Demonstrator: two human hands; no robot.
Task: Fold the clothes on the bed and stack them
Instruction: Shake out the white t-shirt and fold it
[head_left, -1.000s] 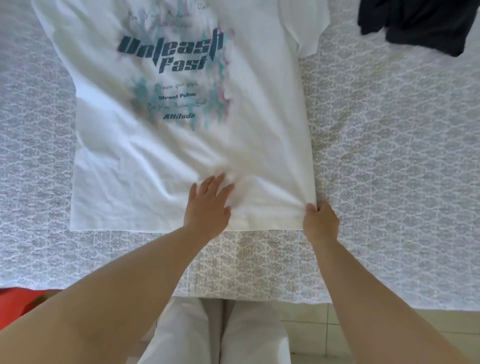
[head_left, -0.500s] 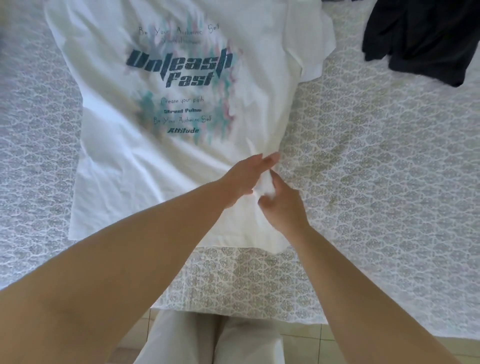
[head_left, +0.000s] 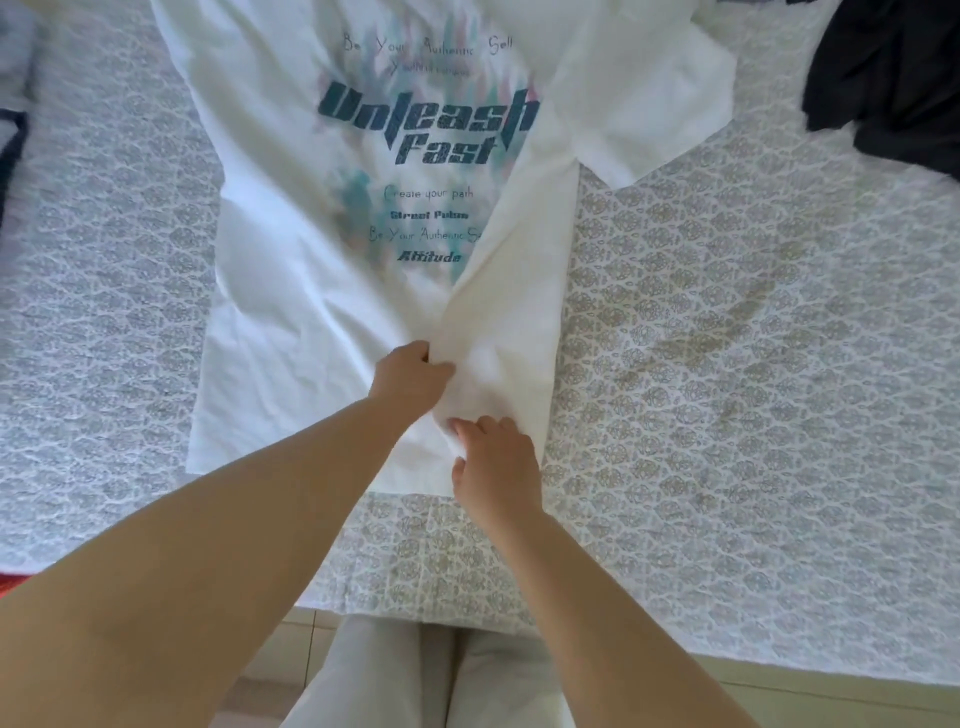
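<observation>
You see a white T-shirt (head_left: 291, 322) printed with dark teal lettering over teal and pink smears, on a bedspread (head_left: 727, 415) of white lace patterning over grey. At two o'clock lies a black garment (head_left: 893, 78).

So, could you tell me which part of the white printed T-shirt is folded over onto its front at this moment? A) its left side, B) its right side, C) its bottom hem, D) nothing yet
B: the white printed T-shirt's right edge lies turned inward as a plain flap, covering the end of the printed text, with both hands at its lower end.
</observation>
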